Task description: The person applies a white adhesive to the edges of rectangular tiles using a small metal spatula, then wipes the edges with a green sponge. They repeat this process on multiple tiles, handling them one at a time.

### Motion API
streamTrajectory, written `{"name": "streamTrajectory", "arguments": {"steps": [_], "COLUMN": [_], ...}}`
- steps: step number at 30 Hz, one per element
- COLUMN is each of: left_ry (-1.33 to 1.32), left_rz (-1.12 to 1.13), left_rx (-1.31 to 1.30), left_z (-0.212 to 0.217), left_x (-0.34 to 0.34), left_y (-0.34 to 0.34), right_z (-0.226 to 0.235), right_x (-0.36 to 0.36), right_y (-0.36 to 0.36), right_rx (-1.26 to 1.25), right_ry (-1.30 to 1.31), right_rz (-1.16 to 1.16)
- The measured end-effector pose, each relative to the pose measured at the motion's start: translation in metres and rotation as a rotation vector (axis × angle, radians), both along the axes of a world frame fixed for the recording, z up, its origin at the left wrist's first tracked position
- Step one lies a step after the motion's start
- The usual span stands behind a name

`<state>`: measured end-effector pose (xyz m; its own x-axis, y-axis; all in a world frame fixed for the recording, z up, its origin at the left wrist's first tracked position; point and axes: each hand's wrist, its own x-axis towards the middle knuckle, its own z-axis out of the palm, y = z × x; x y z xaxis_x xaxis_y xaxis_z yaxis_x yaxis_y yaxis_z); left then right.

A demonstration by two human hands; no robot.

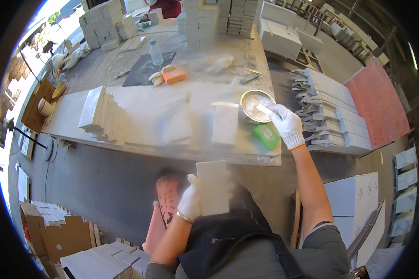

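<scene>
My left hand [189,201], in a white knit glove, grips a pale rectangular tile [212,186] by its left edge, above my dark apron and in front of the table. At the table's right end my right hand [287,124], also gloved, is closed on a flat white scraper [264,109]. The scraper's tip reaches into a round tin [243,105] of pale paste. Just below the tin a green box [266,136] lies tilted on the tabletop. Another white tile [225,123] rests left of the tin.
A row of tiles [93,109] stands on the table's left. Farther back are an orange box [174,76] and a clear bottle [156,52]. Stacked slabs [335,104] flank the table on the right. Cartons [102,260] stand at lower left, near a pink chair [156,228].
</scene>
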<state>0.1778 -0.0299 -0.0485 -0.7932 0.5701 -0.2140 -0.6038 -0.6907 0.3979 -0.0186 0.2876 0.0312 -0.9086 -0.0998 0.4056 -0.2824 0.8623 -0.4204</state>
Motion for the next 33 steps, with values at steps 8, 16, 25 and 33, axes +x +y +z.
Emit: {"name": "streamTrajectory", "arguments": {"steps": [8,16,25,33], "left_ry": [-0.014,-0.138,-0.028,0.079], "left_rz": [0.046,0.047,0.031,0.047], "left_rx": [0.028,0.0,-0.155,-0.294], "left_z": [-0.001,0.008,0.013,0.021], "left_x": [0.003,-0.003,0.004,0.009], "left_y": [-0.002,0.006,0.009,0.009], "right_z": [-0.01,0.02,0.053,0.047], "right_x": [-0.056,-0.001,0.09,0.107], "right_y": [-0.022,-0.039,-0.101,-0.123], "right_rx": [0.577,0.344,-0.248,-0.135], "right_ry": [-0.36,-0.071,-0.514,-0.554], "right_rz": [-0.049,0.129,0.48,0.661]}}
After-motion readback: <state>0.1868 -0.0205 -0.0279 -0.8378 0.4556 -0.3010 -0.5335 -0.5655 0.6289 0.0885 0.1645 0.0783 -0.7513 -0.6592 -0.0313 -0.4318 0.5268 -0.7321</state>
